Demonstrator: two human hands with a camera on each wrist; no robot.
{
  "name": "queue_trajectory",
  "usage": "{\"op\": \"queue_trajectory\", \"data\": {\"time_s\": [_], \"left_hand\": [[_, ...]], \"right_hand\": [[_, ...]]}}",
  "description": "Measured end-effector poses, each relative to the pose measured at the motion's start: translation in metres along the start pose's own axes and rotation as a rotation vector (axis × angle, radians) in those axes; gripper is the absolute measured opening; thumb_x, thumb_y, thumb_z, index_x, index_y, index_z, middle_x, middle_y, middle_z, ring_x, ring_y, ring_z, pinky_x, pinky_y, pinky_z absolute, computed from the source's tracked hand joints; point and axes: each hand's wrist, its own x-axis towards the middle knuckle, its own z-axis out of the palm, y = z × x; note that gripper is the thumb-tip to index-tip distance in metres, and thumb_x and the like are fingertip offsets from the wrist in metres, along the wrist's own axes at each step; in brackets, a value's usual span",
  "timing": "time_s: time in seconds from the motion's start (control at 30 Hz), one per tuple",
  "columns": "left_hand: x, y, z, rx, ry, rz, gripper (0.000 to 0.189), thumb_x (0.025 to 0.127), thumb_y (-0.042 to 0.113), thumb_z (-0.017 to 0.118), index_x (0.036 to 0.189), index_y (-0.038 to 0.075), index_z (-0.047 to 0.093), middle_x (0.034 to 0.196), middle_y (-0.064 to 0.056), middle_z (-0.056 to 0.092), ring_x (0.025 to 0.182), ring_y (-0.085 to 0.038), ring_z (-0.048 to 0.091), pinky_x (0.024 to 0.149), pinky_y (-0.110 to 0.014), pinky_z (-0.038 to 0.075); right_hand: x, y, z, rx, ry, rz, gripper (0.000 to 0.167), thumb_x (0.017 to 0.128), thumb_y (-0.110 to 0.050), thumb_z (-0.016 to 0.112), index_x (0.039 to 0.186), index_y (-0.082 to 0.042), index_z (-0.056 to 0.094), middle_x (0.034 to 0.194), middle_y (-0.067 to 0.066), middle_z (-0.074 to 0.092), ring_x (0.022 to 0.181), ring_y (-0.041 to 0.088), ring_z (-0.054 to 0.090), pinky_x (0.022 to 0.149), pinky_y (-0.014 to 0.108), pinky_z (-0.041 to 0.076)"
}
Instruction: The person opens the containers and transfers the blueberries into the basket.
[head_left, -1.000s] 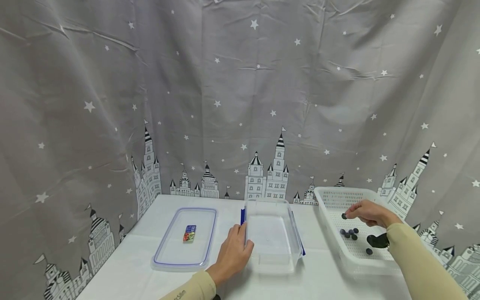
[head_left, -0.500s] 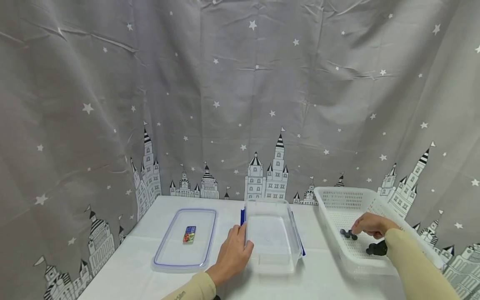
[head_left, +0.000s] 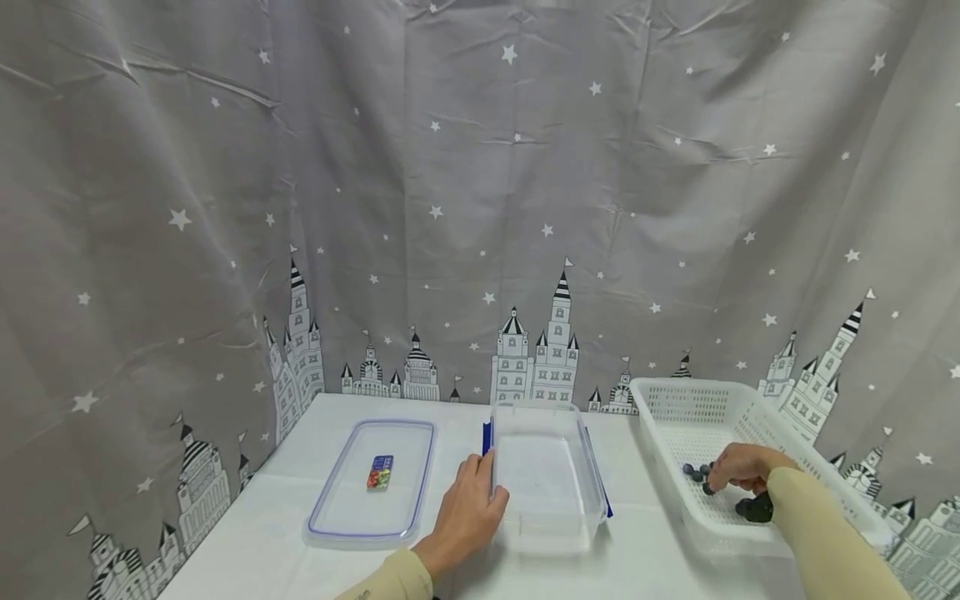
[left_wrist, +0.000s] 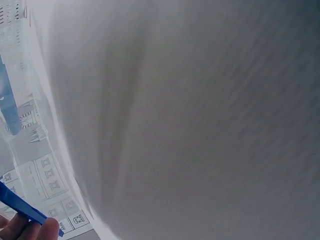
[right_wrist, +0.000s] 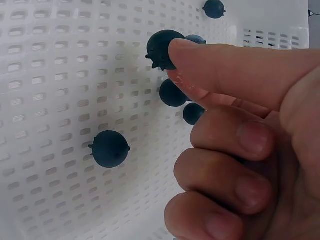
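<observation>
In the head view my left hand (head_left: 468,508) grips the left side of a clear plastic container (head_left: 543,533). The left wrist view catches its fingertips (left_wrist: 48,229) curled at a blue latch (left_wrist: 24,206). My right hand (head_left: 746,467) is down inside a white perforated basket (head_left: 684,512) at the right. Its thumb and forefinger pinch a blueberry (right_wrist: 161,50), plainest in the right wrist view; the other fingers are curled in. Close by lie several blueberries (right_wrist: 173,93) in a cluster, partly covered by the hand. One more blueberry (right_wrist: 110,149) sits apart.
Left of the container a clear lid (head_left: 341,500) with a blue seal lies flat, a colourful label (head_left: 379,472) on it. A white cloth covers the table (head_left: 622,542). Close behind hangs a grey curtain (head_left: 450,167) printed with stars and castles.
My right hand has moved down and nearer in the basket, to the berry cluster. The dark berry at its fingertips a second ago is gone from that spot. My left hand stays put.
</observation>
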Motion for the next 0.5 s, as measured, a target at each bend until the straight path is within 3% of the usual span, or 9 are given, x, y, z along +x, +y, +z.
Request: {"op": "queue_trajectory", "data": {"time_s": [0.17,0.33,0.4,0.5], "left_hand": [[0.000,0.000,0.000,0.006,0.001,0.006,0.060,0.094,0.029,0.051,0.145,-0.001,0.050,0.119,-0.010,0.056,0.102,-0.018,0.053,0.088,-0.042,0.052],[-0.001,0.001,0.001,-0.002,0.008,0.010,0.059,0.093,0.029,0.052,0.144,-0.001,0.051,0.117,-0.009,0.055,0.101,-0.018,0.052,0.087,-0.041,0.052],[-0.001,0.001,0.000,-0.003,0.009,0.005,0.060,0.093,0.029,0.053,0.144,-0.001,0.051,0.117,-0.009,0.055,0.102,-0.018,0.053,0.086,-0.041,0.052],[-0.002,0.002,-0.005,0.001,-0.003,-0.003,0.061,0.093,0.030,0.054,0.145,-0.002,0.051,0.118,-0.010,0.055,0.103,-0.019,0.053,0.088,-0.043,0.052]], "right_hand": [[-0.001,0.000,0.000,-0.013,-0.004,0.001,0.009,0.087,-0.015,0.069,0.079,-0.012,0.069,0.056,-0.009,0.032,0.053,0.006,0.027,0.053,0.022,0.028],[-0.004,0.000,-0.002,-0.021,0.013,0.020,0.024,0.087,-0.018,0.069,0.067,-0.017,0.056,0.057,-0.009,0.032,0.053,0.007,0.027,0.053,0.022,0.029],[-0.005,-0.003,-0.004,-0.016,0.016,0.009,0.021,0.088,-0.018,0.069,0.069,-0.015,0.059,0.057,-0.008,0.032,0.053,0.007,0.026,0.051,0.021,0.028],[-0.007,-0.013,-0.006,-0.014,0.033,-0.041,0.011,0.089,-0.016,0.068,0.085,-0.006,0.070,0.058,-0.008,0.034,0.051,0.006,0.025,0.048,0.020,0.028]]}}
